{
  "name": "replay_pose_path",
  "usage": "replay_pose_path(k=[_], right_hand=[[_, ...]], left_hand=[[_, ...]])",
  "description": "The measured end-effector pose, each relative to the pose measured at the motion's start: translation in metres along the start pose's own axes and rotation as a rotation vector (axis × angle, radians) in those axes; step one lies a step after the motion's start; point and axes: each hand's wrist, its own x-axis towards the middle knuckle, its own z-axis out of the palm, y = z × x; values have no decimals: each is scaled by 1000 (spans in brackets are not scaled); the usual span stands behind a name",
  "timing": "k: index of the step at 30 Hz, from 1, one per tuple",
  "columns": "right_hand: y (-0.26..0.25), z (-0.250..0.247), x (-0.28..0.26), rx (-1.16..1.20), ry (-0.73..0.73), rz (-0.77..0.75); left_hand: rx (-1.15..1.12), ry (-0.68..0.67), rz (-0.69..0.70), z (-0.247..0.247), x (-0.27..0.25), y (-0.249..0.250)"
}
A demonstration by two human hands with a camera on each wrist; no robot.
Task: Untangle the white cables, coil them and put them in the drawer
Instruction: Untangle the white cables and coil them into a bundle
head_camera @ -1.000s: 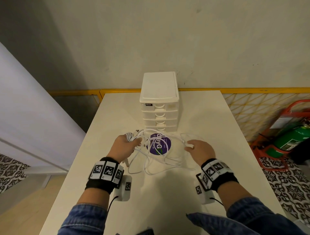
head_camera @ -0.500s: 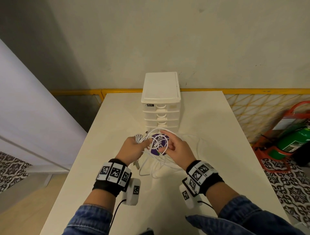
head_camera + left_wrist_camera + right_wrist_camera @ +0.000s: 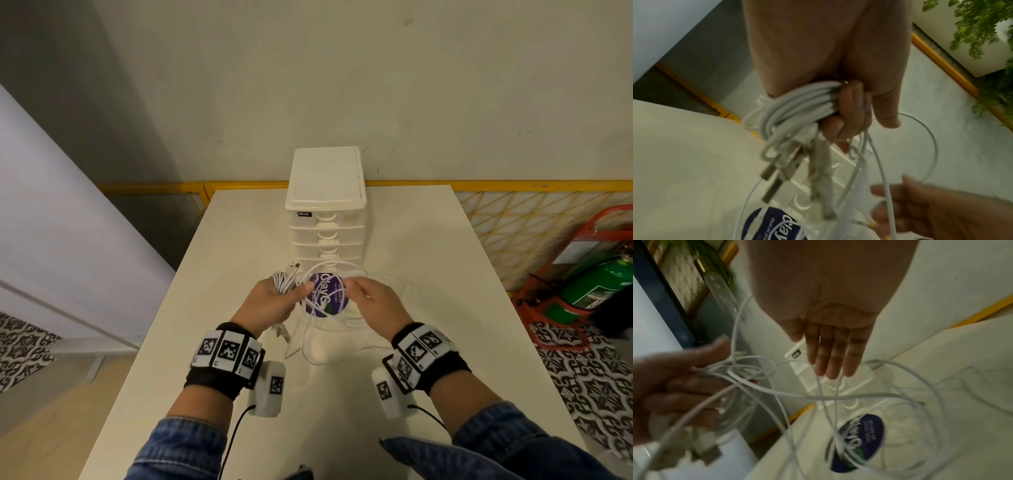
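Left hand point(image 3: 270, 301) was curled tight round a coil point(image 3: 795, 104) of white cable, thumb clamped across the turns, with two plugs point(image 3: 777, 172) dangling below the fist. Right hand point(image 3: 371, 303) was close beside it, above the purple sticker point(image 3: 325, 298) on the table point(image 3: 428, 274). Its fingers point(image 3: 830, 353) lay straight and slack in the right wrist view, with a thin cable point(image 3: 818, 395) running across them; whether the thumb pinched that strand could not be told. Loose loops point(image 3: 318, 346) trailed from both hands onto the table, crossing one another in front of the drawer unit point(image 3: 325, 212), whose drawers all looked closed.

These cables seemed light, limp and a bit springy, so wound turns would likely spring open if the fist relaxed. Smooth sheathing would probably slide through a loose pinch. Best hold, by my judgement, would be on the cord itself, close to where it left the coil, feeding it round turn by turn, rather than pulling at a plug, where the joint might strain.
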Motion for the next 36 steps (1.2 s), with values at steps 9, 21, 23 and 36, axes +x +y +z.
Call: replay_pose_path(k=[9,21,23,36], right_hand=[[-8,25,-6,83,-342,-88],[63,-67,6,-164,328,321],[60,-59,5,-241,291,383],[-6,-5,-5,90,64,-163]], left_hand=[[27,101,38,0,3,3],[146,405,-77,-46,4,-4],[114,387,-60,-38,5,-1],[26,405,54,-25,-3,26]])
